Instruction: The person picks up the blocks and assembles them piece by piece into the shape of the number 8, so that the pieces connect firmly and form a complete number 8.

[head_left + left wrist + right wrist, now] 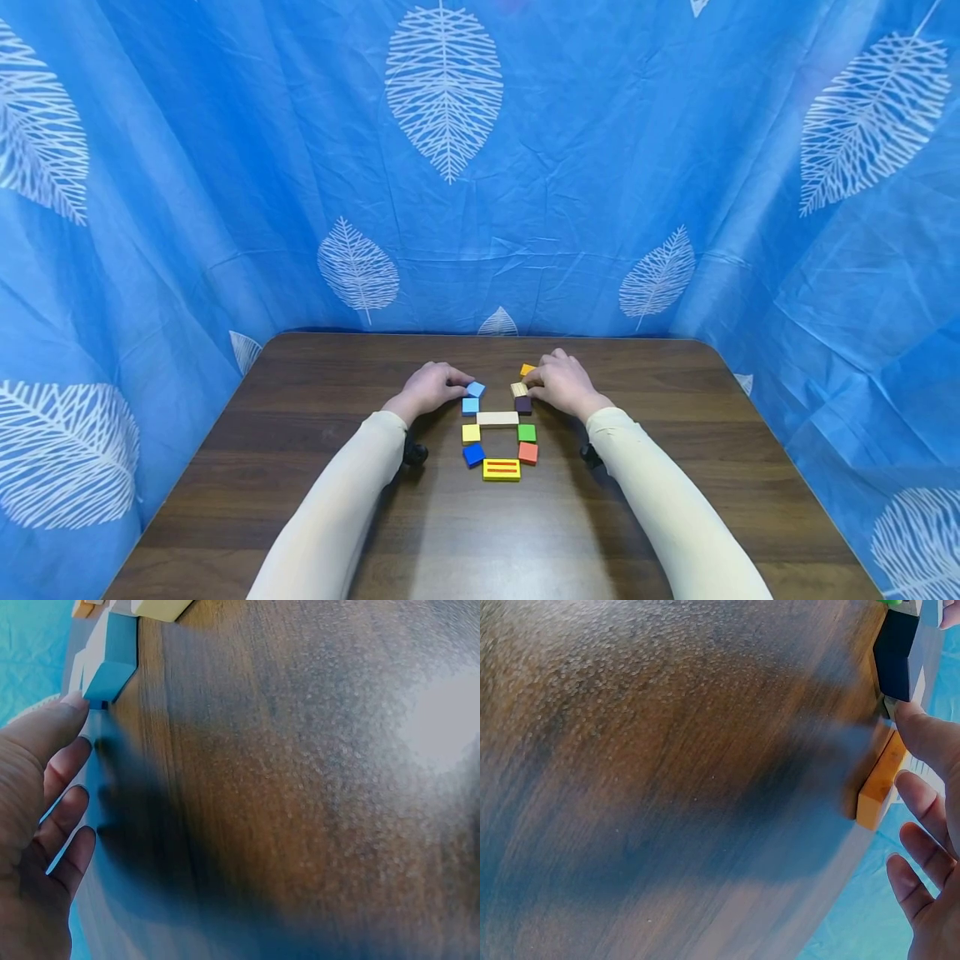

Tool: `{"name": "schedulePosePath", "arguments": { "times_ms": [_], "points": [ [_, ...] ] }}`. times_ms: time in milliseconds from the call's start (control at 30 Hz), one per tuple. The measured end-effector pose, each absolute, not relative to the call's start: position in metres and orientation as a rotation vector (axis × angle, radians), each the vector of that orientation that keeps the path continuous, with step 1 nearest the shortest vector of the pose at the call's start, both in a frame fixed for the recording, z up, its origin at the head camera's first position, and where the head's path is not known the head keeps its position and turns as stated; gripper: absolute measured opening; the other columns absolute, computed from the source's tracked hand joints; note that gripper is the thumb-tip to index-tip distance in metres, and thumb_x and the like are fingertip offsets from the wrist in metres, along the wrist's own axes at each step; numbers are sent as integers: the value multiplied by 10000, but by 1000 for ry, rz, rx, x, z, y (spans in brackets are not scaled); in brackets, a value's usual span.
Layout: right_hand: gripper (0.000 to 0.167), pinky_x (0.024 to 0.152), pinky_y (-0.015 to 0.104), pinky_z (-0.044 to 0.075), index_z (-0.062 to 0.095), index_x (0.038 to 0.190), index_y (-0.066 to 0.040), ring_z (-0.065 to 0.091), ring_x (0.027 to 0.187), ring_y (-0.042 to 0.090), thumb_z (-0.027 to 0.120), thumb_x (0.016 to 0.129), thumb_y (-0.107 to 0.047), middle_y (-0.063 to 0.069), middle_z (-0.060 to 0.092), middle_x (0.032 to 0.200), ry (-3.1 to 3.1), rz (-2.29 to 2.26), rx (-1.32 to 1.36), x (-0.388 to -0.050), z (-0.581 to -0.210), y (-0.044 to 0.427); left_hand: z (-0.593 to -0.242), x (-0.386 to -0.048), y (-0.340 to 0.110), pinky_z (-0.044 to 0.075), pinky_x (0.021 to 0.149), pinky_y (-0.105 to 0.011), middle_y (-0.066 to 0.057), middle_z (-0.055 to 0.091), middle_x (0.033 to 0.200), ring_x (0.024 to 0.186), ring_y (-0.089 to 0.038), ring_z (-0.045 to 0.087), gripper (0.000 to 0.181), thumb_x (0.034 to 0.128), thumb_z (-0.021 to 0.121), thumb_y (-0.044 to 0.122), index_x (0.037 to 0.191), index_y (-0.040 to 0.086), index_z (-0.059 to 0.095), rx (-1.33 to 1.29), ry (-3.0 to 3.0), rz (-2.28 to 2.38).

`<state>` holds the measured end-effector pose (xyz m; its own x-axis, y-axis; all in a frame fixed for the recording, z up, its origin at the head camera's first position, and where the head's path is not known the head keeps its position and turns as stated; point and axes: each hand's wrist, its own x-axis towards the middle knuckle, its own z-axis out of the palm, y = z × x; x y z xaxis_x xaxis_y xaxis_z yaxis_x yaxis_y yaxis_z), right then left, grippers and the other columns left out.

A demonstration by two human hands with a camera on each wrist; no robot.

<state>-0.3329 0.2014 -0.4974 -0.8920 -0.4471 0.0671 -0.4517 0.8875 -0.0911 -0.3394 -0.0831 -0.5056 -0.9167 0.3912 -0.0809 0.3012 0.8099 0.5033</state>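
My left hand (pixel 431 388) pinches a light blue block (pixel 476 389) between thumb and index finger at its left corner. Right below it lies another light blue block (pixel 470 406). Across from it, my right hand (pixel 562 384) pinches a pale wooden block (pixel 519 389) at its right side. A dark block (pixel 523 406) lies just below that one, and an orange block (pixel 527 369) sits beyond, beside the fingers. In the left wrist view the thumb (pixel 64 724) meets a light blue side; the index finger is hidden. The other fingers of both hands hang loosely bent.
Below lies a long pale block (pixel 497 420), with a yellow block (pixel 470 433), blue block (pixel 474 455), green block (pixel 527 432), red block (pixel 528 452) and red-striped yellow block (pixel 501 470) in a ring. Blue curtain (pixel 480 208) surrounds the wooden table (pixel 300 433).
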Motion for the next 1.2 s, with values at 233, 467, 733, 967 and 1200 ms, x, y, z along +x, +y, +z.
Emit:
{"name": "schedulePosePath", "arguments": {
  "times_ms": [233, 467, 733, 967, 1200],
  "points": [
    [234, 810, 404, 424, 811, 1116, -255, 482, 966, 230, 811, 894, -327, -18, 627, 924, -3007, 161, 719, -331, -495, 201, -503, -338, -83, 426, 1050, -448, -2, 672, 1287, 1227, -242, 523, 308, 1000, 683, 312, 1300, 257, 730, 537, 2807, 741],
    [237, 820, 399, 424, 809, 1124, -253, 483, 970, 223, 806, 900, -329, -20, 639, 946, -3021, 159, 710, -332, -494, 201, -504, -341, -83, 405, 1072, -466, 1, 671, 1292, 1244, -251, 520, 300, 999, 686, 299, 1291, 253, 735, 538, 2797, 752],
    [240, 822, 407, 422, 808, 1128, -253, 488, 975, 228, 808, 898, -322, -18, 634, 946, -3031, 163, 702, -331, -493, 199, -504, -341, -83, 376, 1102, -472, 13, 682, 1291, 1272, -252, 511, 299, 1004, 680, 300, 1293, 247, 734, 541, 2781, 780],
    [238, 811, 402, 421, 808, 1128, -248, 484, 952, 221, 807, 899, -317, -22, 641, 940, -3026, 174, 707, -331, -493, 200, -500, -341, -84, 340, 1126, -516, 4, 684, 1297, 1306, -271, 497, 293, 1003, 681, 289, 1286, 236, 737, 540, 2736, 829],
    [232, 800, 396, 419, 808, 1121, -257, 478, 942, 215, 807, 898, -322, -24, 642, 940, -3011, 176, 712, -333, -497, 201, -500, -343, -86, 332, 1124, -535, -2, 681, 1307, 1312, -282, 479, 295, 1002, 683, 288, 1288, 239, 734, 534, 2707, 847]
  ]
}}
